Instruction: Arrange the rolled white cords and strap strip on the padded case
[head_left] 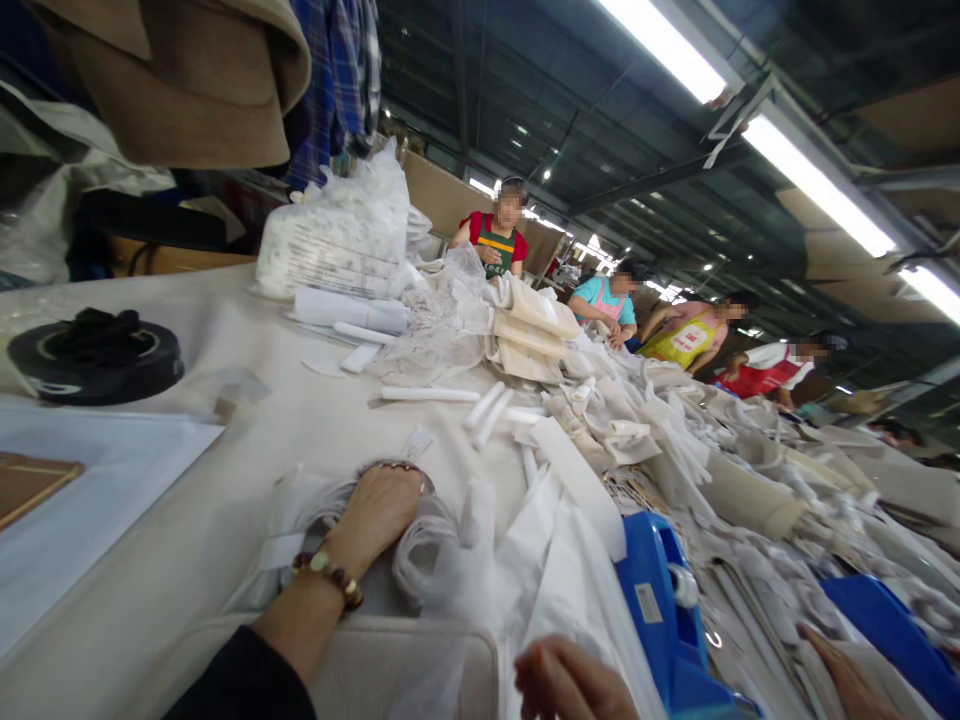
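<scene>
My left hand [379, 512], with a bead bracelet at the wrist and a dark sleeve behind it, reaches forward and rests on a heap of clear plastic bags [420, 555] on the white table [225, 500]. Its fingers curl down over the plastic at the far end. My right hand [566, 685] shows only as bent knuckles at the bottom edge, beside crumpled white paper sheets [555, 570]. What it grips is hidden. A beige padded piece [390, 660] lies under my left forearm.
A blue plastic device [667, 610] stands right of the white sheets. Rolled white papers and beige fabric bags [532, 335] pile along the table. A black tape roll [94, 355] sits far left. Several people work down the right side. Another hand [847, 680] shows at bottom right.
</scene>
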